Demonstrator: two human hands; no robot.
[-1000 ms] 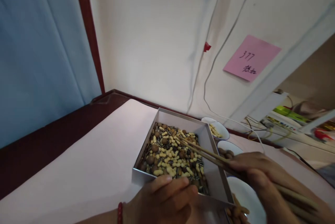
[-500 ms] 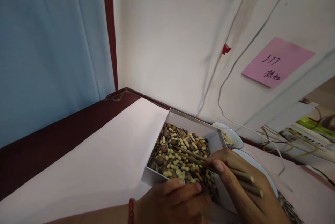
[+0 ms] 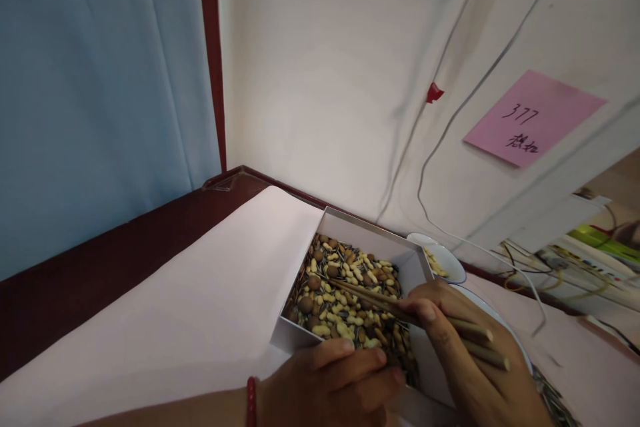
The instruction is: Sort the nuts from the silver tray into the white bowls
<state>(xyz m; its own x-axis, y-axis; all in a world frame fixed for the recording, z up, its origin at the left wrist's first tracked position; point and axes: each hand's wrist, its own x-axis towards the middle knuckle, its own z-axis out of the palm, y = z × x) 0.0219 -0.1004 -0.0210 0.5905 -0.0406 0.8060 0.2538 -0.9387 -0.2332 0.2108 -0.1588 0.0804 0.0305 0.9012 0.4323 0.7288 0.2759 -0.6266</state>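
Note:
A white open box point(image 3: 286, 332) holds a mix of peanuts point(image 3: 345, 330), round brown nuts point(image 3: 306, 305) and striped sunflower seeds. My right hand point(image 3: 475, 347) grips a pair of wooden chopsticks point(image 3: 383, 302), slanting over the box's right side. Their tips sit close together among the nuts; whether anything is pinched there, I cannot tell. Over the near wall of the box curl the fingers of my left hand point(image 3: 340, 377), holding it. That hand hides part of the wall and some contents.
Behind the box's right corner stands a white bowl point(image 3: 453, 264) with shelled-looking pale peanuts. A blue-rimmed plate point(image 3: 493, 307) is partly covered by my right hand, with striped seeds point(image 3: 553, 397) at lower right. White cables point(image 3: 480, 240) run down the wall point(image 3: 320, 80). Pink paper point(image 3: 200, 307) covers the table.
The chopsticks have drawn closer together over the nuts, and my right hand has shifted slightly to the right. My left hand keeps its place on the box.

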